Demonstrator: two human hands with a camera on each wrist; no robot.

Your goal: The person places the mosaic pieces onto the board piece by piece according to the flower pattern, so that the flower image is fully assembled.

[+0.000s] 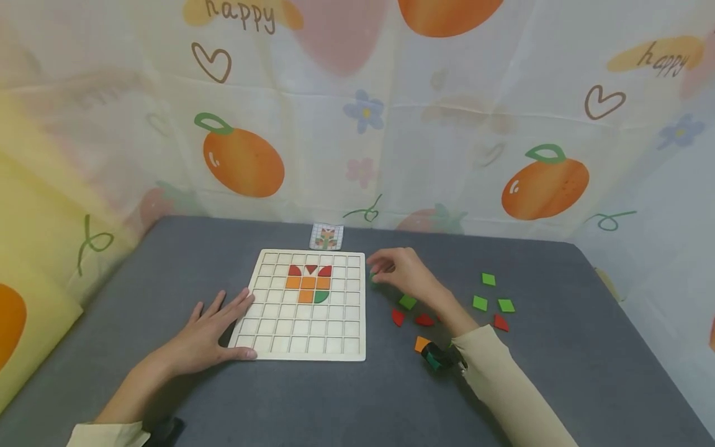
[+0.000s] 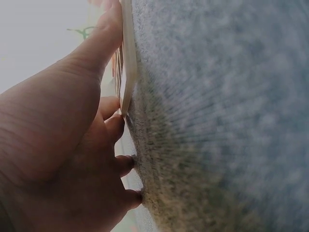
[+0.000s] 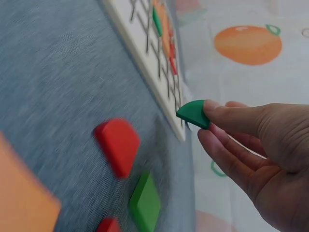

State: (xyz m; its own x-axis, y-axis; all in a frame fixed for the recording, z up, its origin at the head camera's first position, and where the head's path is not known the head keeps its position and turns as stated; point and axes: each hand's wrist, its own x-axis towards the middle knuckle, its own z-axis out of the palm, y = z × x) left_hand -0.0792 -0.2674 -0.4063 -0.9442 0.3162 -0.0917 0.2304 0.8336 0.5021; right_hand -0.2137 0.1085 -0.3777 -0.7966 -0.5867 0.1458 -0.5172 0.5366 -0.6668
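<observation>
A cream grid board point(image 1: 274, 341) lies on the grey table. On its upper middle, red pieces sit above orange squares point(image 1: 308, 282), with a dark green quarter-circle point(image 1: 321, 297) at the lower right of the pattern. My left hand point(image 1: 203, 335) rests at the board's left side with fingers spread, the thumb on the lower left corner; the left wrist view shows fingertips along the board's edge and the cloth. Just beyond the board's right edge, my right hand point(image 1: 408, 273) pinches another dark green quarter-circle piece point(image 3: 193, 113) between thumb and fingers, its curved side facing up.
Behind the board lies a small picture card point(image 1: 326, 237). To the right are scattered light green squares point(image 1: 480, 303), red pieces point(image 1: 501, 322) and an orange piece point(image 1: 422, 344), some close under the right forearm. A fruit-print curtain point(image 1: 357, 155) hangs along the table's back edge.
</observation>
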